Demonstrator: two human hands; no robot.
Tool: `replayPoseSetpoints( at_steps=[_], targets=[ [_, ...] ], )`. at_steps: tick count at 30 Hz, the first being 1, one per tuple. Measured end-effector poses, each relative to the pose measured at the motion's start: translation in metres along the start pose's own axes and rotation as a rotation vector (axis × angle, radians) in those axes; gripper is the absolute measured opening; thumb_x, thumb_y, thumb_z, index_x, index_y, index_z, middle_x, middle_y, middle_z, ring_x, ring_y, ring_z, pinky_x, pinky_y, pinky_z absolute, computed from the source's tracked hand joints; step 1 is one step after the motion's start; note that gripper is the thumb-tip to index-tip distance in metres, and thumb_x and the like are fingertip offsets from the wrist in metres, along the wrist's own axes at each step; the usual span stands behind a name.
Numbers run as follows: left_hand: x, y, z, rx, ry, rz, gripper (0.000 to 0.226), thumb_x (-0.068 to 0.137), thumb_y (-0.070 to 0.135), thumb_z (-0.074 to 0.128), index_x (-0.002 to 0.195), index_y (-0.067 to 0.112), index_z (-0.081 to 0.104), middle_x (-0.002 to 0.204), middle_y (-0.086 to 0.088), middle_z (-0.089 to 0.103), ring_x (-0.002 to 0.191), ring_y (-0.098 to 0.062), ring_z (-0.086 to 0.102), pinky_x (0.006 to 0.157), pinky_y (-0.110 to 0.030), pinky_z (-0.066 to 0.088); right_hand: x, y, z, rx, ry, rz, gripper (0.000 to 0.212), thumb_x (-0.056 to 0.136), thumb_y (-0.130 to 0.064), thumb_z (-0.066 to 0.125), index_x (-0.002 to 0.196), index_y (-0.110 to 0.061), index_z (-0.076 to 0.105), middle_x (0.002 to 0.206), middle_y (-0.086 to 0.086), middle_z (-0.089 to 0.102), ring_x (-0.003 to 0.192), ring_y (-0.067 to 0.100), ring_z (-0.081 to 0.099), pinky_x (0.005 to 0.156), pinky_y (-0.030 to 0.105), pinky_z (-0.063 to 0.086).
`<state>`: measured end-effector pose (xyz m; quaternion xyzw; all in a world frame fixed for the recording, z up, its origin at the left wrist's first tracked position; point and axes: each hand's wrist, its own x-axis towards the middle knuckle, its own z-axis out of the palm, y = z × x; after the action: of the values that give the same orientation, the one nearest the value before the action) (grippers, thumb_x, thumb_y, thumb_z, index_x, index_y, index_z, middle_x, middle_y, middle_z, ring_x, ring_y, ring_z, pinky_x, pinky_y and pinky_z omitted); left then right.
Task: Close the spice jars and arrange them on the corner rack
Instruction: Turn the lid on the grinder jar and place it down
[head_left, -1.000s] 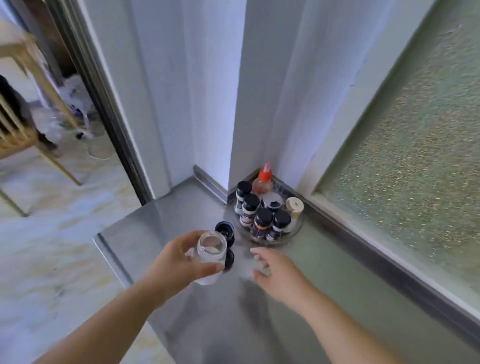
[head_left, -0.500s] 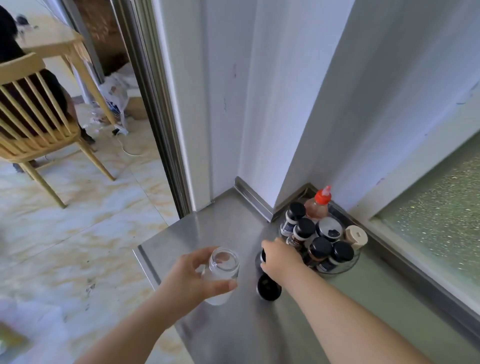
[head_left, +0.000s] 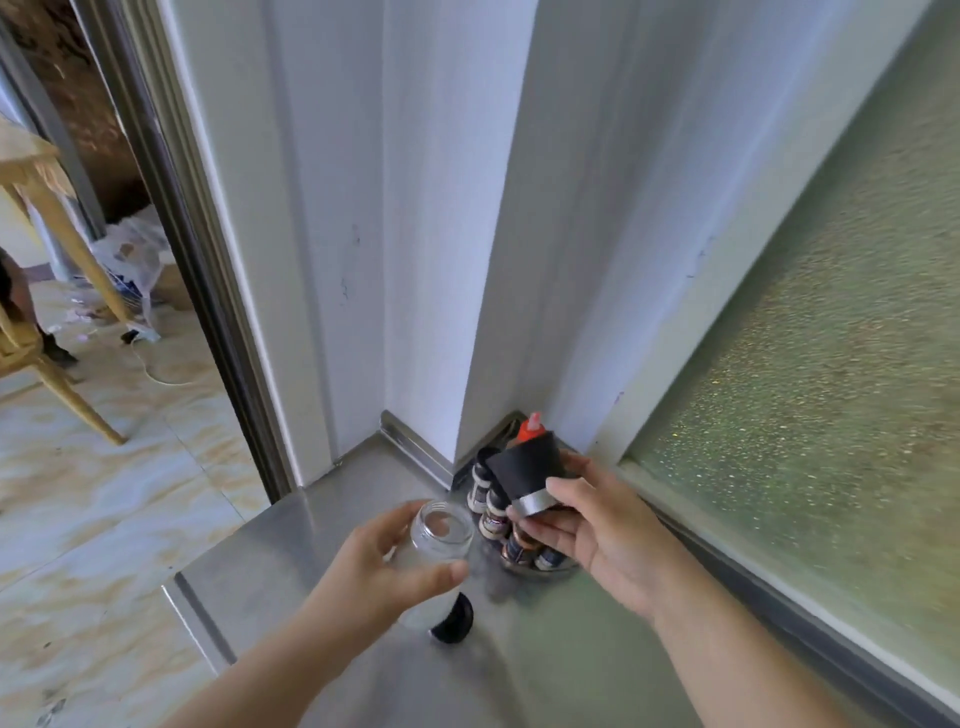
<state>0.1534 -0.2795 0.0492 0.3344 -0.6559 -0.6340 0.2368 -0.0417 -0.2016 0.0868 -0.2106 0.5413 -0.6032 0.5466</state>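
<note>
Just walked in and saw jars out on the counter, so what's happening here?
A person is capping spice jars at a steel counter. The left hand grips an open clear jar with no lid on it. The right hand holds a black lid with a silver band, raised beside the jar's mouth but not yet on it. Another black lid lies on the counter. Capped jars and a red-capped bottle already sit on the corner rack.

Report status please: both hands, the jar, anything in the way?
Left hand holds open glass jar. Right hand grips black lid, raised beside jar. Second black lid lies on counter; nothing blocks.
</note>
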Motion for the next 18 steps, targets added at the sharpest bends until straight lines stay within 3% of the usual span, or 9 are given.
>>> replayPoseSetpoints(
  at_steps=[2, 6, 8, 11, 13, 15, 18],
  targets=[
    [-0.003, 0.017, 0.020, -0.024, -0.068, 0.039, 0.048, 0.050, 0.040, 0.079, 0.096, 0.033, 0.066, 0.097, 0.010, 0.072, 0.093, -0.002, 0.064, 0.077, -0.013, 0.046, -0.030, -0.011, -0.014, 0.126, -0.096, -0.026, 0.046, 0.064, -0.003, 0.063, 0.109, -0.005, 0.058, 0.096, 0.021, 0.070, 0.082, 0.029, 0.070, 0.069, 0.031, 0.059],
    [-0.012, 0.043, 0.061, -0.009, -0.171, 0.106, 0.041, 0.056, 0.028, 0.080, 0.094, 0.031, 0.067, 0.097, 0.009, 0.073, 0.095, -0.004, 0.064, 0.079, -0.009, 0.045, -0.082, -0.021, -0.039, 0.127, -0.083, -0.173, 0.064, 0.050, -0.003, 0.072, 0.111, -0.008, 0.056, 0.103, 0.019, 0.067, 0.096, 0.032, 0.065, 0.076, 0.030, 0.058],
    [-0.021, 0.057, 0.085, 0.037, -0.241, 0.151, 0.042, 0.056, 0.032, 0.080, 0.095, 0.032, 0.066, 0.096, 0.011, 0.072, 0.092, -0.002, 0.064, 0.079, -0.009, 0.045, -0.109, -0.030, -0.049, 0.003, -0.012, -0.274, 0.068, 0.048, -0.006, 0.075, 0.112, -0.014, 0.052, 0.102, 0.012, 0.067, 0.095, 0.025, 0.065, 0.074, 0.027, 0.056],
    [-0.034, 0.076, 0.119, 0.096, -0.318, 0.199, 0.036, 0.062, 0.025, 0.080, 0.095, 0.026, 0.065, 0.087, 0.009, 0.070, 0.073, 0.004, 0.062, 0.066, -0.006, 0.045, -0.151, -0.046, -0.068, -0.219, 0.063, -0.382, 0.071, 0.047, -0.013, 0.077, 0.110, -0.020, 0.044, 0.085, -0.002, 0.070, 0.076, 0.010, 0.065, 0.066, 0.018, 0.051],
    [-0.040, 0.086, 0.140, 0.137, -0.345, 0.243, 0.041, 0.059, 0.031, 0.081, 0.096, 0.028, 0.065, 0.093, 0.006, 0.070, 0.082, 0.000, 0.062, 0.074, -0.010, 0.046, -0.176, -0.056, -0.079, -0.382, 0.091, -0.417, 0.071, 0.049, -0.018, 0.079, 0.109, -0.027, 0.041, 0.083, -0.006, 0.067, 0.072, 0.008, 0.063, 0.066, 0.018, 0.050],
    [-0.045, 0.096, 0.158, 0.182, -0.369, 0.281, 0.046, 0.054, 0.036, 0.080, 0.097, 0.032, 0.064, 0.095, 0.006, 0.070, 0.089, -0.005, 0.063, 0.081, -0.018, 0.047, -0.198, -0.065, -0.089, -0.574, 0.108, -0.442, 0.074, 0.053, -0.019, 0.080, 0.113, -0.033, 0.039, 0.088, -0.007, 0.065, 0.078, 0.009, 0.064, 0.073, 0.021, 0.050],
    [-0.053, 0.107, 0.185, 0.232, -0.386, 0.333, 0.046, 0.052, 0.034, 0.080, 0.095, 0.033, 0.064, 0.089, 0.003, 0.069, 0.078, -0.011, 0.064, 0.072, -0.022, 0.049, -0.225, -0.074, -0.101, -0.839, 0.142, -0.465, 0.073, 0.058, -0.019, 0.082, 0.117, -0.045, 0.047, 0.099, -0.018, 0.060, 0.092, 0.006, 0.063, 0.086, 0.022, 0.049]
  ],
)
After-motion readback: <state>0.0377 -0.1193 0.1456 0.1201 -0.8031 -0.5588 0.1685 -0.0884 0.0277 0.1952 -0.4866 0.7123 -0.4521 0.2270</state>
